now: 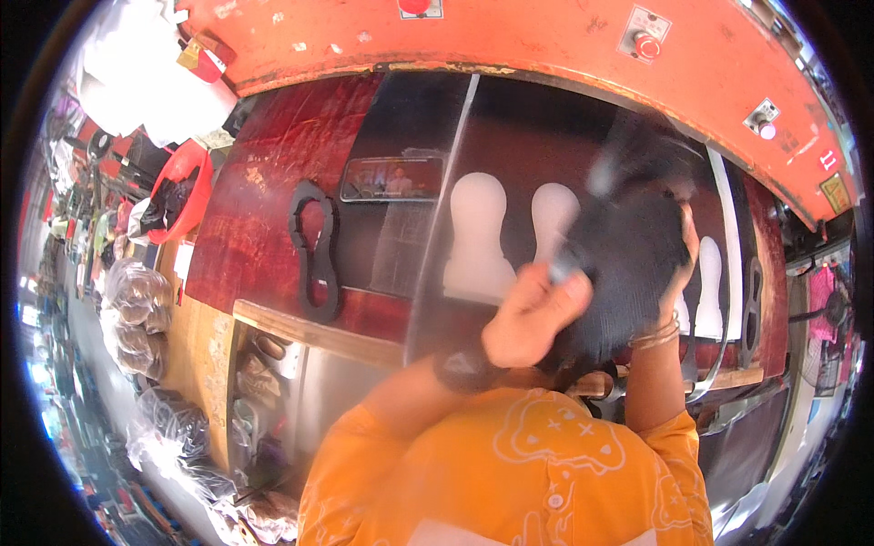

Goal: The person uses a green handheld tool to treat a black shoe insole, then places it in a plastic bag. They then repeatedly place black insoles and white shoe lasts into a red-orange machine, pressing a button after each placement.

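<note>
A bulky black piece of finely ribbed material [628,273] is held up in front of my chest, its upper end smeared by motion. My left hand [533,318] is closed at its left edge, with a small grey-blue spot at the fingertips that is too blurred to name. My right hand [685,264] grips the right edge, its fingers partly hidden behind the material. Beyond and below lie pale sole-shaped pieces: a large one [478,237], a second one [553,214] partly covered by the bundle, and a narrower one [711,282] to the right.
A black sole-shaped frame [314,250] lies on the worn red board [264,182] at left, beside a dark phone-like slab [391,179]. An orange machine beam [528,41] with red buttons crosses the far side. A red basin [187,196] and plastic-wrapped bundles [137,300] stand left.
</note>
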The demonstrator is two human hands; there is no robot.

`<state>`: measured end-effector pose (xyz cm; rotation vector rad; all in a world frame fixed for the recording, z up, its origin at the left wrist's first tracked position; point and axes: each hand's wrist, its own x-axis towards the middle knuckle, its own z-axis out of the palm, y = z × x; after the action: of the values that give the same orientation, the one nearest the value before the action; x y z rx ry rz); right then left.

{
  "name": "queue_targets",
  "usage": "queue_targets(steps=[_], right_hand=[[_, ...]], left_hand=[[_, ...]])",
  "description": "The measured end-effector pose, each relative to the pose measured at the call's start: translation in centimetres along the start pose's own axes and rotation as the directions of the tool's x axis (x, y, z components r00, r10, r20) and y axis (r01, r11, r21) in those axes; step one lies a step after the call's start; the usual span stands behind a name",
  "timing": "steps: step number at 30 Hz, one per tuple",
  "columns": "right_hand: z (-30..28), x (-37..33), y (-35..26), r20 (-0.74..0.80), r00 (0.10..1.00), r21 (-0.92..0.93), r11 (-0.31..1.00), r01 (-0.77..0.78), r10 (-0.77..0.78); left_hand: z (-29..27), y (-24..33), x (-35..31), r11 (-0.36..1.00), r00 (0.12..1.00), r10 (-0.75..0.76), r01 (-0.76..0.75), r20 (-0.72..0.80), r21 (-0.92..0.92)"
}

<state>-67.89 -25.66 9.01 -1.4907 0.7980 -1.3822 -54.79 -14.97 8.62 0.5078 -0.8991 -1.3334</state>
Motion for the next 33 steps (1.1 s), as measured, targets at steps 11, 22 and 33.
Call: queue_targets(steps=[11,22,33], right_hand=[[1.0,-2.4,-0.2,0.319,0.948,0.105,0.994,-0.034,-0.001],[-3.6,-1.3,1.5,0.119,0.986,0.506,0.847,-0.163,0.119],[-8.8,-3.4,4.4,-0.047,0.954,0.436,0.865,-0.248,0.296]], left_hand=[[-1.4,1.6,-1.1,0.858,0.924,0.272,-0.107,-0.268,0.503],[-11.4,13.5,-8.1,0.827,0.83,0.162,0.18,-0.533,0.532],[-30.5,8.7,-12.6,-0.151,0.486,0.643,0.838,-0.592,0.523]])
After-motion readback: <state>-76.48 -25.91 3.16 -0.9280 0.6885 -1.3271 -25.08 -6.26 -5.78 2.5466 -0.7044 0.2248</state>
